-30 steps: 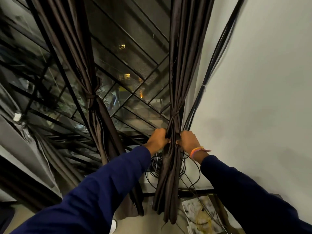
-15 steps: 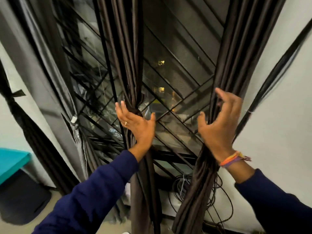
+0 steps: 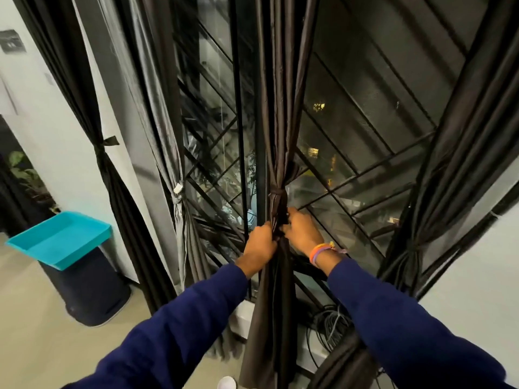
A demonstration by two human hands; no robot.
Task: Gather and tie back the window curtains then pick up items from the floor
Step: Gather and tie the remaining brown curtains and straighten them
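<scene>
A dark brown middle curtain hangs in front of the barred window, gathered and bound by a tie band. My left hand grips the bunched fabric just below the band. My right hand, with coloured bracelets at the wrist, holds the same bundle from the right side. The right curtain is tied at its own knot. A grey curtain on the left is tied too, and a black one beyond it.
A black bin with a turquoise tray on top stands on the floor at left. Coiled cables lie on the sill at lower right. A small white object sits on the floor below. A plant is at far left.
Both hands let go of the right curtain, swung left with fingers spread, and now close on the middle curtain below its tie. The view turned left.
</scene>
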